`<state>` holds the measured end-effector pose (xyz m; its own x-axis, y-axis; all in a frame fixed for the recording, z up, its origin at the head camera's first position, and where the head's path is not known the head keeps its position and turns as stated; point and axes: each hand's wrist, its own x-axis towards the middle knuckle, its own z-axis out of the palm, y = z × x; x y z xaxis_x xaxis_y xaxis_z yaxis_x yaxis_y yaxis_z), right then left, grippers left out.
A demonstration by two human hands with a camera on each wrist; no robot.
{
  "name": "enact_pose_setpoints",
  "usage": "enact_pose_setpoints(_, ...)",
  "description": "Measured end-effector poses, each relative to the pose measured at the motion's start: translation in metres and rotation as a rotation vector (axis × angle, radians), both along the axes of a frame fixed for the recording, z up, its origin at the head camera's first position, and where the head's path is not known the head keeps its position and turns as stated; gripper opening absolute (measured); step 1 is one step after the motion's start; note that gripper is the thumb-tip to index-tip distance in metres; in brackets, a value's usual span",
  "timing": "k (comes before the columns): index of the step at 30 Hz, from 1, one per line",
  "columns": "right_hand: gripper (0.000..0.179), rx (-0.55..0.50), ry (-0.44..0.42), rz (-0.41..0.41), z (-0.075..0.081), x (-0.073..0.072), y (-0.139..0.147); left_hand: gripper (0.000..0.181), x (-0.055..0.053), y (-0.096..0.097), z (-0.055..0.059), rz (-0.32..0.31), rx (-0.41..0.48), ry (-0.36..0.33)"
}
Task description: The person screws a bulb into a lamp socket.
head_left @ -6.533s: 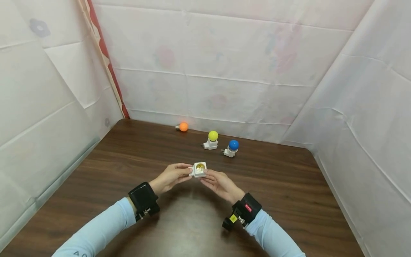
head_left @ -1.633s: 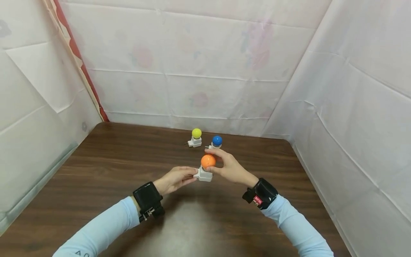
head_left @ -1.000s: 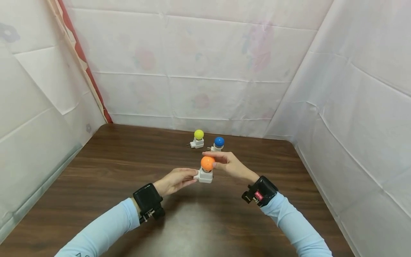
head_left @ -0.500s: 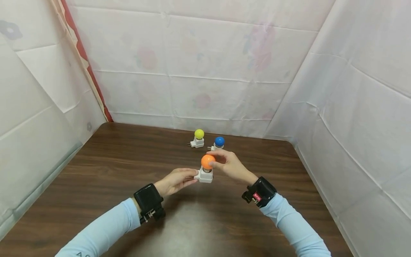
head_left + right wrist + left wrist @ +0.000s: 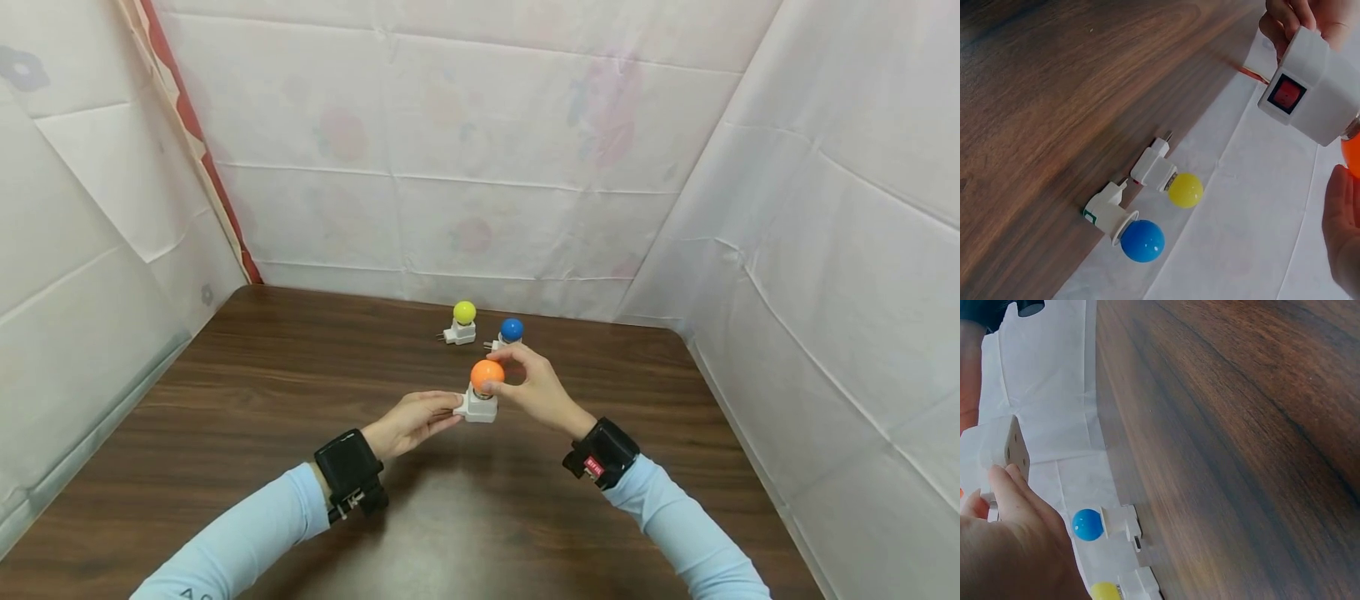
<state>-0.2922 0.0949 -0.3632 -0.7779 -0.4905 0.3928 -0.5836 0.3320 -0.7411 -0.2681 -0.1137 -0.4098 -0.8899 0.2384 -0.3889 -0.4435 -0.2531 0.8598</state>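
Pinched by its plug end, a white plug-in lamp socket (image 5: 480,410) is held above the table by my left hand (image 5: 408,423). An orange light bulb (image 5: 485,372) stands upright in the socket's opening, some of its metal base showing. Thumb and fingers of my right hand (image 5: 546,393) curve round the bulb. In the right wrist view the socket (image 5: 1329,87) shows a red rocker switch (image 5: 1286,94), and the bulb (image 5: 1352,153) is cut by the frame edge. The left wrist view shows the socket's back (image 5: 1017,447) beside my fingertips.
Behind my hands, a yellow bulb (image 5: 464,312) and a blue bulb (image 5: 512,329) stand in white plug-in sockets on the dark wooden table (image 5: 322,350). My right hand partly covers the blue one's socket. White sheeting (image 5: 480,125) hangs around the table.
Earlier, both hands held the bare socket and the orange bulb lay at the table's back. Now the bulb sits in the socket; my right fingers have shifted back and forth round it.
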Motion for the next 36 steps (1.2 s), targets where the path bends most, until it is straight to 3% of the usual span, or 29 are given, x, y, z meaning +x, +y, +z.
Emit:
enact_pose_setpoints(5, 0.047, -0.006, -0.057, 0.038, 0.006, 0.003, -0.002, 0.042, 0.000, -0.001, 0.000, 0.000, -0.012, 0.009)
enact_pose_setpoints(11, 0.049, -0.101, -0.225, 0.257, 0.022, 0.013, 0.004, 0.040, 0.001, 0.001, -0.003, -0.018, -0.009, 0.024)
enact_pose_setpoints(16, 0.046, -0.110, -0.275, 0.366, 0.011, 0.003, 0.008, 0.042, 0.002, 0.001, -0.004, -0.027, 0.007, 0.018)
enact_pose_setpoints(22, 0.044, -0.090, -0.274, 0.339, 0.004, -0.001, 0.008, 0.040, 0.002, 0.000, -0.006, -0.040, 0.012, 0.028)
enact_pose_setpoints(28, 0.043, -0.004, -0.248, 0.261, 0.004, 0.000, 0.004, 0.040, 0.002, 0.001, -0.008, -0.030, 0.016, 0.022)
enact_pose_setpoints(36, 0.041, 0.112, -0.079, 0.154, 0.003, 0.002, -0.001, 0.040, 0.002, 0.004, -0.011, -0.002, 0.008, 0.018)
